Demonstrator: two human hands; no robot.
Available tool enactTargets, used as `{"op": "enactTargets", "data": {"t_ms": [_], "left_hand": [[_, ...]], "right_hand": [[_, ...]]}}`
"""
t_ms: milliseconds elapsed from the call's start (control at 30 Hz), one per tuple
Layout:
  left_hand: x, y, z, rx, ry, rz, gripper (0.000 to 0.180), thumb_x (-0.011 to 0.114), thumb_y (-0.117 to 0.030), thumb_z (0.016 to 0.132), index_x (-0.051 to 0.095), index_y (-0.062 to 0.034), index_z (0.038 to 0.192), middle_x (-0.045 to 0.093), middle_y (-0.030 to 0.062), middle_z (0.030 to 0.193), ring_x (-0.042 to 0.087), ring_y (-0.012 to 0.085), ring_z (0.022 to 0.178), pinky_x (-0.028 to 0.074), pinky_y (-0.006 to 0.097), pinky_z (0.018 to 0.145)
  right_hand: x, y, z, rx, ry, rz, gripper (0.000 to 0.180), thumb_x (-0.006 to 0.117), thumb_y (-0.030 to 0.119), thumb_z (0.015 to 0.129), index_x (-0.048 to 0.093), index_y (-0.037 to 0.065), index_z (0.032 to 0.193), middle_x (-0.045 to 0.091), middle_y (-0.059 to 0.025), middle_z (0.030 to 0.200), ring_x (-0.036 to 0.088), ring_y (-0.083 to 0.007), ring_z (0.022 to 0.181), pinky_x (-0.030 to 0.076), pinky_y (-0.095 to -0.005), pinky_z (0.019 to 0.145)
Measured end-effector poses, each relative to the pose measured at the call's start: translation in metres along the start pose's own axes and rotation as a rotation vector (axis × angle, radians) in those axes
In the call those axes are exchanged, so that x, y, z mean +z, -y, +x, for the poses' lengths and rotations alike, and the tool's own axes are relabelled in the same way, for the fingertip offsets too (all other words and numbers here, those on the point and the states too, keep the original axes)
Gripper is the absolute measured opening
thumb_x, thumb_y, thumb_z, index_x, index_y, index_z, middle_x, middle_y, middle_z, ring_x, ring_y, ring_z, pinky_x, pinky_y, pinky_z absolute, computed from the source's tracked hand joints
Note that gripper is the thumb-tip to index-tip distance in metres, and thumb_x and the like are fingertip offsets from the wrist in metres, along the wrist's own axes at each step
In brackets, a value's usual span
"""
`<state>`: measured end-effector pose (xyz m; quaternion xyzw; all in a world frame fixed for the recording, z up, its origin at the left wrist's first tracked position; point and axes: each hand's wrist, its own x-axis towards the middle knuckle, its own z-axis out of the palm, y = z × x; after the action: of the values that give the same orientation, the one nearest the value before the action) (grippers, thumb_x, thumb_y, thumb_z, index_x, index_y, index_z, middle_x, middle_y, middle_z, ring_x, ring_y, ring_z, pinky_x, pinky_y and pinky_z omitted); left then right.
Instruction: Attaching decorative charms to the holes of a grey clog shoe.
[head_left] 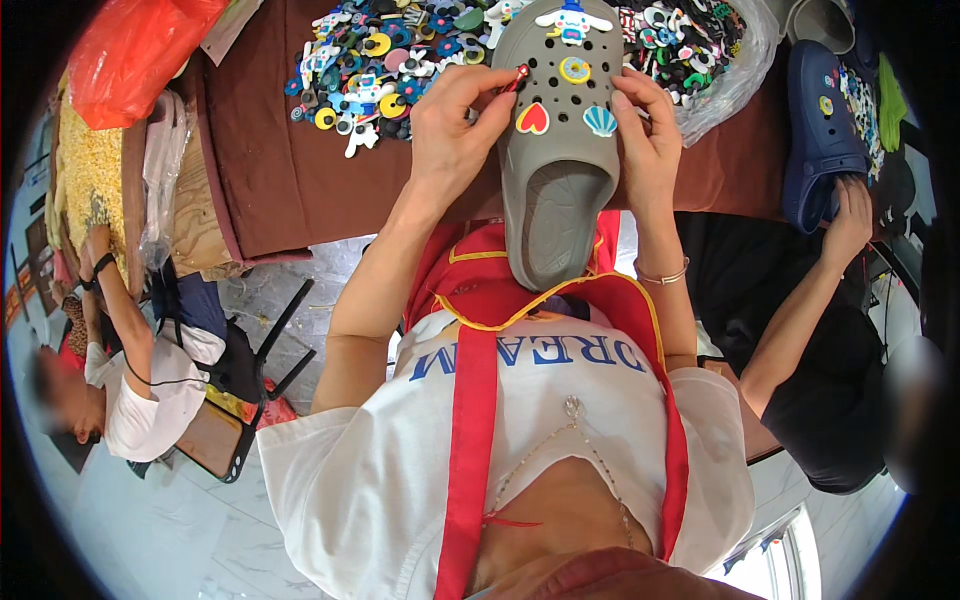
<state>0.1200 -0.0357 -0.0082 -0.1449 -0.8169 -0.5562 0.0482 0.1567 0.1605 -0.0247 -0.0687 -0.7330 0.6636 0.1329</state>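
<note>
A grey clog (557,215) with holes in its upper lies in front of me, its toe pointing away and its heel over the table's near edge. On its upper sit a white-and-blue character charm (573,22), a yellow ring-shaped charm (574,70), a red heart charm (533,119) and a blue shell charm (600,121). My left hand (455,125) pinches a small red charm (515,79) at the clog's left side, by the holes. My right hand (648,135) is closed on the clog's right side, thumb and fingertips against it.
Heaped loose charms (400,65) lie left of the clog on the brown tablecloth (270,150). A clear bag (745,80) with more charms stands right. At far right a co-worker's hand (850,215) holds a navy clog (812,140). A red plastic bag (135,55) and another person are at left.
</note>
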Motion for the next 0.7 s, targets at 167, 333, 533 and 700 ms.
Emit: {"op": "enactTargets", "data": {"t_ms": [167, 333, 533, 700], "left_hand": [[-0.003, 0.003, 0.002, 0.217, -0.011, 0.213, 0.021, 0.066, 0.0, 0.077, 0.067, -0.0032, 0.098, 0.061, 0.008, 0.09, 0.06, 0.0166, 0.073, 0.048, 0.027, 0.065], [-0.001, -0.001, 0.004, 0.315, 0.024, 0.302, 0.023, 0.066, 0.0, 0.077, 0.067, -0.0037, 0.1, 0.059, 0.0093, 0.088, 0.059, 0.0215, 0.077, 0.047, 0.029, 0.064], [0.005, 0.002, -0.004, 0.263, 0.019, 0.22, 0.024, 0.065, -0.001, 0.078, 0.064, 0.0004, 0.101, 0.056, 0.0123, 0.092, 0.056, 0.0274, 0.081, 0.047, 0.034, 0.069], [-0.003, -0.001, -0.002, 0.356, 0.117, 0.324, 0.034, 0.059, 0.007, 0.077, 0.062, -0.0003, 0.11, 0.057, 0.013, 0.099, 0.056, 0.0274, 0.087, 0.047, 0.033, 0.075]], "right_hand": [[0.002, 0.004, 0.001, -0.006, 0.018, -0.015, 0.021, 0.058, 0.012, 0.089, 0.061, 0.002, 0.107, 0.046, -0.0094, 0.122, 0.056, -0.0127, 0.092, 0.047, -0.0245, 0.08], [0.004, -0.001, 0.001, -0.013, 0.0, 0.001, 0.021, 0.058, 0.012, 0.089, 0.06, 0.003, 0.107, 0.045, -0.0092, 0.123, 0.054, -0.0139, 0.098, 0.045, -0.0264, 0.084], [0.009, -0.005, 0.001, 0.027, -0.025, 0.124, 0.022, 0.056, 0.013, 0.09, 0.058, 0.003, 0.109, 0.042, -0.0093, 0.124, 0.05, -0.015, 0.106, 0.042, -0.0276, 0.09], [0.009, -0.011, 0.001, 0.084, -0.032, 0.114, 0.033, 0.055, 0.018, 0.09, 0.052, 0.004, 0.12, 0.043, -0.0101, 0.122, 0.047, -0.0164, 0.11, 0.038, -0.0283, 0.094]]}}
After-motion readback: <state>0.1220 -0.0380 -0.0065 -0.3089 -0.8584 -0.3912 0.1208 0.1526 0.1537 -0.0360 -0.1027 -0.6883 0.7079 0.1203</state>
